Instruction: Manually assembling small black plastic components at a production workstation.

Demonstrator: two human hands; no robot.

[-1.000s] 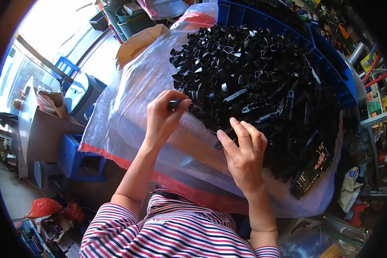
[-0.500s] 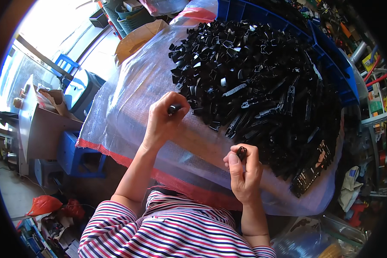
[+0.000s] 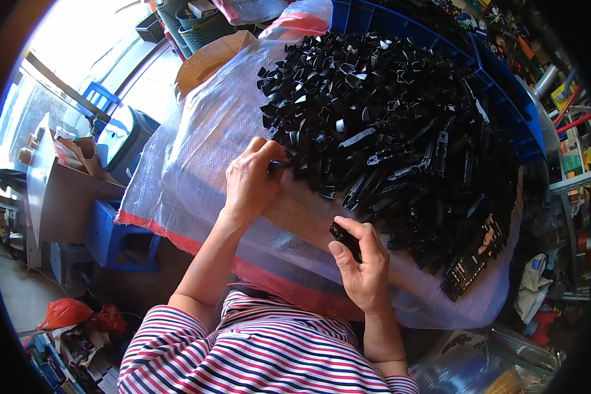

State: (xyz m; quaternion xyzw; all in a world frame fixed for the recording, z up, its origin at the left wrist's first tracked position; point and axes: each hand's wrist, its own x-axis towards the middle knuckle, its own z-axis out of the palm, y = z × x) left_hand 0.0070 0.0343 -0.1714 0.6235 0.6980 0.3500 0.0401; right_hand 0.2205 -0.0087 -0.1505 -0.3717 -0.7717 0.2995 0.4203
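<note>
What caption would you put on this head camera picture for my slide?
Right hand holds a small black plastic part while left hand picks at the heap of black parts.

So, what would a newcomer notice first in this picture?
First the big heap of black plastic parts on a clear plastic sheet, filling the upper middle. Next the two hands at its near edge: the left hand pinches a black part at the heap's edge, and the right hand holds another nearer the striped shirt.
</note>
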